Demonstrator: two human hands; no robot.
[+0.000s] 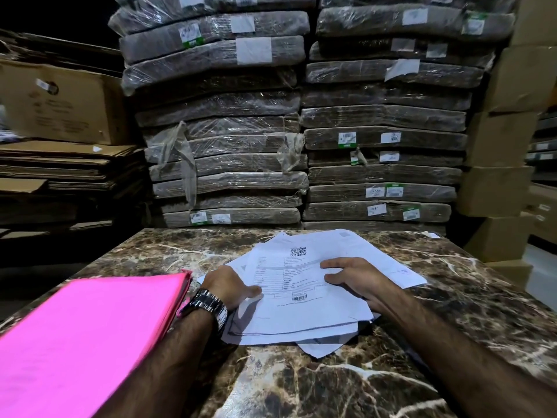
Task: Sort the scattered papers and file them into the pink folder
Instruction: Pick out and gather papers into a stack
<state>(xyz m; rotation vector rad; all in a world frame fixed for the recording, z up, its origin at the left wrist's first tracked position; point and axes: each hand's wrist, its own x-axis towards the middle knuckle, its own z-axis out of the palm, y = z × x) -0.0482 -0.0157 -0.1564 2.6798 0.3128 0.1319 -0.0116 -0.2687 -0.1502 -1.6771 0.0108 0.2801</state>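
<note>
A loose pile of white printed papers (301, 285) lies fanned out on the marble table (452, 312); the top sheet bears a QR code and a barcode. My left hand (229, 286), with a metal watch on the wrist, grips the pile's left edge, thumb on top of the sheets. My right hand (352, 276) rests on the pile's right side, its fingers spread and bent over the top sheet. The pink folder (84, 342) lies closed on the table's left part, just left of my left forearm.
Tall stacks of plastic-wrapped flat bundles (229, 131) rise right behind the table's far edge. Cardboard boxes (506, 140) stand at the right, and a box with flattened cartons (60, 164) is at the left.
</note>
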